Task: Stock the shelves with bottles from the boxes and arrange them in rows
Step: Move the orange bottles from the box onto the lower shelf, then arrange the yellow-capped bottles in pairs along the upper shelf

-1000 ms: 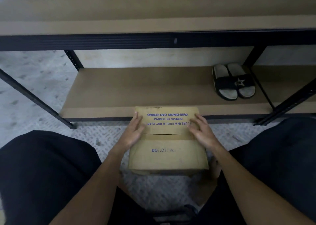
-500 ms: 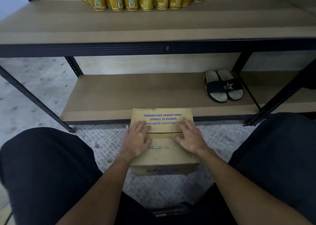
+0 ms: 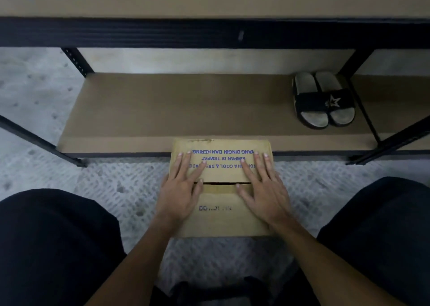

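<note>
A closed cardboard box (image 3: 221,219) with blue print stands on the floor between my knees, its far edge at the front of the lower shelf (image 3: 162,110). My left hand (image 3: 182,187) lies flat on the box's left side, fingers straight and spread over the far flap. My right hand (image 3: 263,187) lies flat on the right side in the same way. A narrow gap shows between the two top flaps, between my thumbs. No bottles are in view.
A pair of black slides (image 3: 323,100) sits at the right end of the lower shelf. The upper shelf's dark front rail (image 3: 209,33) crosses the top. Black rack posts (image 3: 37,140) slant at both sides. My dark-clothed knees flank the box.
Both hands slid forward over the far flap, fingers now spread near the box's far edge. The view tipped down, so the row of yellow bottles on the upper shelf left the frame.
</note>
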